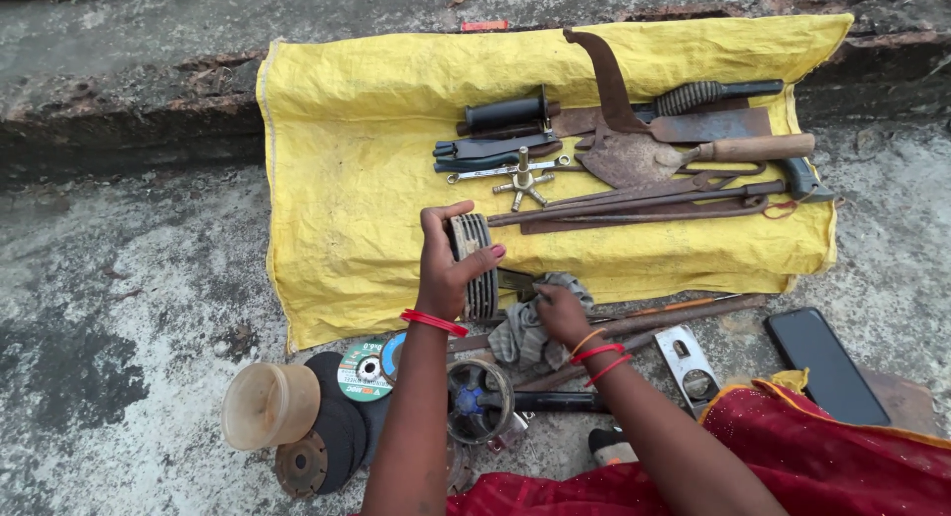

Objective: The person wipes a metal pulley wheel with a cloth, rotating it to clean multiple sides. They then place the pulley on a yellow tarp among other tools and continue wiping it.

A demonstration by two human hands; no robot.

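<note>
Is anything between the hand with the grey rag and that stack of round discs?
Nothing visible. The right hand on the grey rag sits just beside the stack of discs held in the left hand, with only open cloth between.

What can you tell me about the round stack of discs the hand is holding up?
The stack of discs is a bundle of thin round grey discs pressed together, standing on edge so their worn, dusty rims show. The left hand grips it, thumb across the front. It is held at the near edge of the yellow sheet, just left of the right hand on a grey rag.
</note>
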